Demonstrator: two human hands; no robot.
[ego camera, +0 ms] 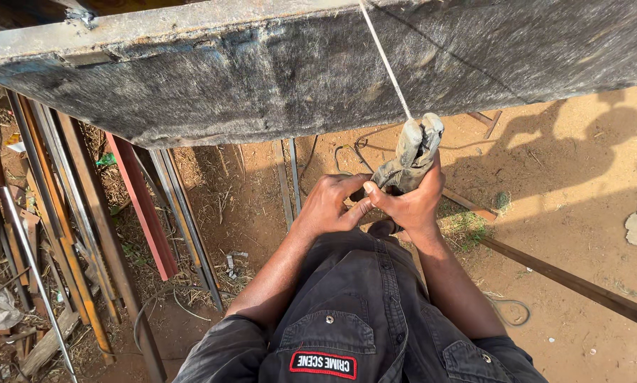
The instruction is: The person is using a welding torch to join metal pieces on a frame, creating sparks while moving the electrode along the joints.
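The right hand (412, 202) is squeezed tight around a worn grey electrode holder (412, 152) with a thin straight welding rod (385, 60) poking up to the edge of the big, rough, dark metal plate (276, 78), and the left hand (329, 206) presses its fingers against the holder's bottom end, just in front of the person's chest. It looks like the rod is being set in the clamp, so the next move needs a firm pinch and a steady rod
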